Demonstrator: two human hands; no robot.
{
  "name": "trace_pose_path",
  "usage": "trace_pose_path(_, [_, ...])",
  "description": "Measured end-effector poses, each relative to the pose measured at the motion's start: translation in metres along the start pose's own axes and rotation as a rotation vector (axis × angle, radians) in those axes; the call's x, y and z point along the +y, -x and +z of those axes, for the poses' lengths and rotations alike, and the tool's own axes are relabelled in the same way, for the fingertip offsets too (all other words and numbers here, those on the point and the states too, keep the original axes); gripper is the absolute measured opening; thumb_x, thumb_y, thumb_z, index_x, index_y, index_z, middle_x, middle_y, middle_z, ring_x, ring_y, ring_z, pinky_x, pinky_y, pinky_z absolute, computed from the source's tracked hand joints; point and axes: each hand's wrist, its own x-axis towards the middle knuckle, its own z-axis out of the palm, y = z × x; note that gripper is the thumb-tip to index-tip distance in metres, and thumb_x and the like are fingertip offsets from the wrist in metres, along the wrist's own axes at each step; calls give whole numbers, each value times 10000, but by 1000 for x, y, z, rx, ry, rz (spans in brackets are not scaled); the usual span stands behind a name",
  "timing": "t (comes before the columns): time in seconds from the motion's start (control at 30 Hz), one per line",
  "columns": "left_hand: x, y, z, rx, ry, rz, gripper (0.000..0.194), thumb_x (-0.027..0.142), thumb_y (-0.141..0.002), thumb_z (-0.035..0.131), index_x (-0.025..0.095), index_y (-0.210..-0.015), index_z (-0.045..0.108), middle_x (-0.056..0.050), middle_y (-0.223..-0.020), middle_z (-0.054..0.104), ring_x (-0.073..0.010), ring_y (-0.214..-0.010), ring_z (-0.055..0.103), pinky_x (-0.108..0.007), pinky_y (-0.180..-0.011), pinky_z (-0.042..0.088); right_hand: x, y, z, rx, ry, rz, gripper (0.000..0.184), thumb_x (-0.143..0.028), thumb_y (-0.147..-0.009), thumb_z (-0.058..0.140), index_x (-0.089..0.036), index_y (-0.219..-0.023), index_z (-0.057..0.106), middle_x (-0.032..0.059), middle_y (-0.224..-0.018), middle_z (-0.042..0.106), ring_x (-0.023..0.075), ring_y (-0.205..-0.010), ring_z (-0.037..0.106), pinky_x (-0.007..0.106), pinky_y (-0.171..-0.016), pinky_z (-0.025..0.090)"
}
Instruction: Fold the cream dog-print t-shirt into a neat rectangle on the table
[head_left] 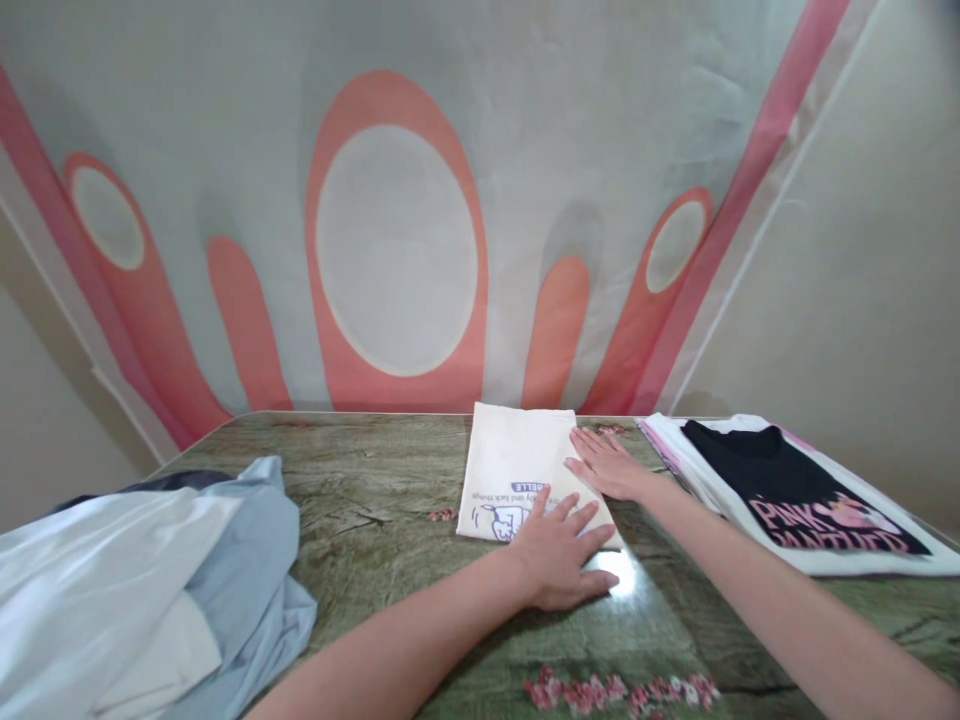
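Note:
A cream folded T-shirt [517, 440] with purple lettering and a cartoon print lies flat at the far middle of the table. My left hand [559, 555] rests on its near right corner, fingers spread, the thumb on the tabletop. Along the shirt's right edge lies my right hand [606, 465], flat with fingers stretched out and the fingertips on the cloth. Neither hand grips anything. The left hand covers part of the print.
On the right lies a stack of folded shirts, topped by a black one [787, 480] with pink lettering. A loose heap of white and light blue clothes [225, 560] sits at the left. The wood-patterned table [360, 590] meets a printed backdrop [510, 150] behind.

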Motion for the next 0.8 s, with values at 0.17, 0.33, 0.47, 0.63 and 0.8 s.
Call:
trace_pose_path(0.17, [-20,20,-17,-51,9,58,570,493,-895,302,122,-1325,348,-132,-1405,319,-255,-1292,277,-415,-1059,193,-28,7,-13,219,100,-72,672,-520,-878,224,-64,-1360,325,142,-1431,277,241,-1343,155,466,-1094,30])
trace_pose_path(0.33, [-42,66,-24,7,-22,-94,564,456,-895,337,141,-1360,287,-118,-1427,280,-243,-1310,242,-386,-1065,192,-89,12,-25,213,-22,-261,570,-426,-908,224,-110,-1374,304,104,-1444,264,205,-1342,168,426,-1095,117])
trace_pose_path(0.47, [-45,100,-22,32,-23,-192,546,436,-902,335,165,-1370,266,-101,-1425,291,-226,-1318,229,-385,-1077,166,-129,16,-23,102,-170,-360,533,-394,-924,195,-131,-1375,303,86,-1442,279,186,-1325,225,401,-1071,213])
trace_pose_path(0.63, [-62,114,-21,149,102,-374,440,309,-869,416,135,-1274,422,-115,-1384,362,-224,-1284,306,-362,-1063,229,-141,26,-18,104,-205,-372,503,-415,-924,227,-180,-1347,364,69,-1418,334,205,-1307,268,443,-1060,214])
trace_pose_path(0.8, [-89,108,-22,364,568,-600,312,126,-792,415,138,-1071,553,-91,-1074,611,-160,-913,598,-276,-807,467,-138,31,-21,118,-212,-373,508,-451,-921,234,-191,-1325,398,65,-1402,367,211,-1297,288,433,-1050,239])
